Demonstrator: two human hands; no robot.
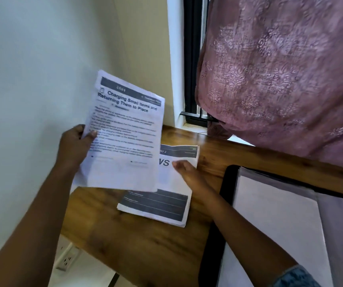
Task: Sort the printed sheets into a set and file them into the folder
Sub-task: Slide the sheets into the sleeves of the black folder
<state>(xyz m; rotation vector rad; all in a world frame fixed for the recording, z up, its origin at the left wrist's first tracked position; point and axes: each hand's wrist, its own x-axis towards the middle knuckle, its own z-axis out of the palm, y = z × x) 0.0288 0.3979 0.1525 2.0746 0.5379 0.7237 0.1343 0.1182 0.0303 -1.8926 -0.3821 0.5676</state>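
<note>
Left hand is up, thumb on the front of a sheet, fingers curled round its edge, pinching it. Right hand sits lower, fingers pretty much straight, resting flat on the stack. Both forearms reach forward.

Bare desk wood lies open at lower centre. A narrow strip between the paper stack and the folder, lower right, is partly taken by the right hand. Curtain overhangs the desk's far edge, upper right. Wall bounds the left. Raised sheet covers centre-left.
</note>
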